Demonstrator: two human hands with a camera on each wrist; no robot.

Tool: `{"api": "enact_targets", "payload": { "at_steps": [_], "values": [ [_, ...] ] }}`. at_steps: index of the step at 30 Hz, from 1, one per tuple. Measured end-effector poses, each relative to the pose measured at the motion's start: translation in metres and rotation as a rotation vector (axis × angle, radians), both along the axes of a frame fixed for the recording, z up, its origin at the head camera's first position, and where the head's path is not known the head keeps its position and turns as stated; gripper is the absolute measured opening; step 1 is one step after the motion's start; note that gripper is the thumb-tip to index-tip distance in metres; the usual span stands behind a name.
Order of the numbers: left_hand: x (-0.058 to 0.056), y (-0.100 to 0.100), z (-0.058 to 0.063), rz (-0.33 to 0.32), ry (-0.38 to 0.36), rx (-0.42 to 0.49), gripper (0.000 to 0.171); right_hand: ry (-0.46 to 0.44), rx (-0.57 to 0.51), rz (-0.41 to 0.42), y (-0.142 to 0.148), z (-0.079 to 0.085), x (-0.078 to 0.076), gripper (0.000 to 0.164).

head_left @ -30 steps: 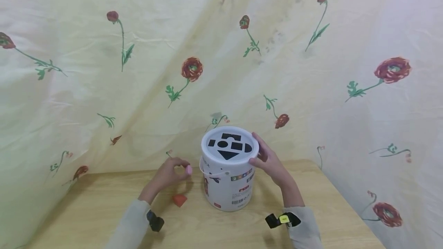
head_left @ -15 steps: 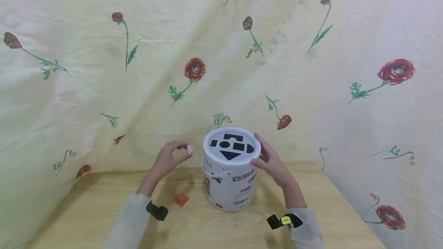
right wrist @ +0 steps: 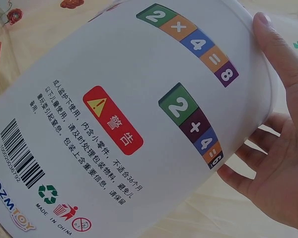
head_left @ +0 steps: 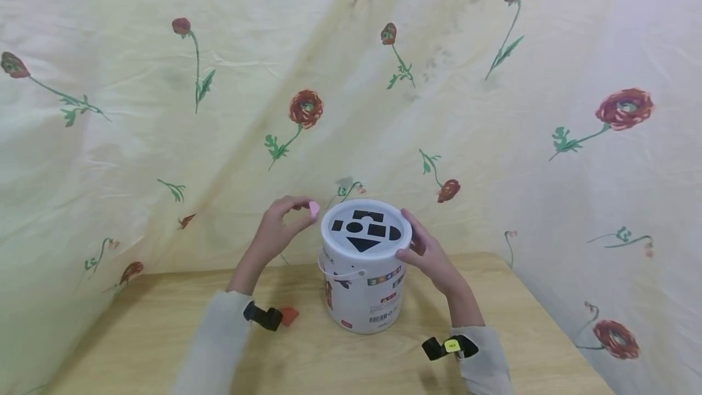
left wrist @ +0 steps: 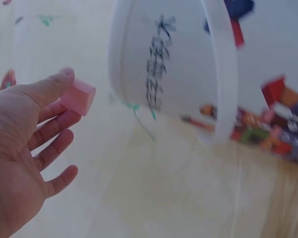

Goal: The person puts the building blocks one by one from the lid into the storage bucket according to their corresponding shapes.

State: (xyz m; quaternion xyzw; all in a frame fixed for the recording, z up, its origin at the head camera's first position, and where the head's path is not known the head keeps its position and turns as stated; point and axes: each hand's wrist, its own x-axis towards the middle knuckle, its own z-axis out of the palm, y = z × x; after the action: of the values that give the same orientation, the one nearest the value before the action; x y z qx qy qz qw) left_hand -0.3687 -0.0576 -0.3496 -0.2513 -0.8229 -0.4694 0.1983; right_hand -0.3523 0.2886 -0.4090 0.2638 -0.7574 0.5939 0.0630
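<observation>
A small pink toy block point(left wrist: 79, 97) is pinched between the thumb and fingers of my left hand point(head_left: 278, 227), its other fingers loosely bent below. That hand is raised just left of the rim of a white toy bucket point(head_left: 356, 300). The bucket stands upright, its white lid point(head_left: 336, 239) cut with several dark shaped holes, among them a triangle, a circle and a rectangle. My right hand point(head_left: 433, 262) grips the bucket's right upper side, thumb at the near edge and fingers reaching round behind. Printed sums and a barcode face the right wrist camera.
An orange-red block point(head_left: 289, 316) lies on the wooden table point(head_left: 351, 367), left of the bucket and partly behind the left wrist camera point(head_left: 264, 316). The bucket's thin white handle point(head_left: 340, 277) hangs down its front. A flowered cloth point(head_left: 247, 78) rises behind the table.
My left hand has lifted the pink block from low beside the bucket and moved it right, up to rim height. The right hand and the bucket have stayed in place.
</observation>
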Motion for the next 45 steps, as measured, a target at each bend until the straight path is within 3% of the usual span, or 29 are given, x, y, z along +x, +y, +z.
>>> {"api": "enact_targets", "payload": {
  "at_steps": [8,23,31,45],
  "values": [
    [0.002,0.042,0.018,-0.027,0.010,-0.019,0.043,0.000,-0.007,0.003,0.000,0.002,-0.001,0.088],
    [0.004,0.107,0.025,-0.153,0.023,-0.088,0.043,0.004,0.012,0.011,0.002,0.000,0.002,0.087],
    [-0.002,0.123,0.021,-0.201,-0.021,-0.179,0.041,0.009,0.009,0.036,0.002,0.000,0.001,0.087],
    [-0.005,0.130,0.024,-0.226,-0.070,-0.293,0.039,-0.001,0.009,0.036,0.002,0.001,0.001,0.087]
  ]
}}
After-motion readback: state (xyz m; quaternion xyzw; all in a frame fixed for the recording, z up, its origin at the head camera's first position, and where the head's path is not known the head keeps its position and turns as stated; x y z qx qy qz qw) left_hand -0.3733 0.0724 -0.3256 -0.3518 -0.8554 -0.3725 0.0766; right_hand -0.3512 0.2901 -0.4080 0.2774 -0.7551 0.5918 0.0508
